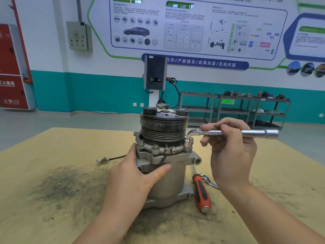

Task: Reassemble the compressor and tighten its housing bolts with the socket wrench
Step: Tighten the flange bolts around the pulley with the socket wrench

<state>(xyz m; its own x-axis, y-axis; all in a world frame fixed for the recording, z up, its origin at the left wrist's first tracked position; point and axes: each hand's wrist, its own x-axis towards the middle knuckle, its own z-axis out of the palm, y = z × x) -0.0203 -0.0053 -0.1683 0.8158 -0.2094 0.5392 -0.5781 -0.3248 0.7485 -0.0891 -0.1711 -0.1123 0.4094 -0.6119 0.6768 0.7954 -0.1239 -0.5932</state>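
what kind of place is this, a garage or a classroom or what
Probably an automotive training workshop: a big wall poster with car and component diagrams, grey metal shelving carts holding parts, and a grey metal compressor with black pulley upright on a stained wooden workbench.

The blue wall banner (195,62) reads "合作/产教融合/成果共享/互利共赢"; the red fire cabinet (12,67) shows "119".

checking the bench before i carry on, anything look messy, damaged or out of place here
The table has dark gritty smears left of the compressor and in front of it. A loose wire with a bare connector trails from behind the left hand. Nothing looks broken, and the wrench sits on a bolt.
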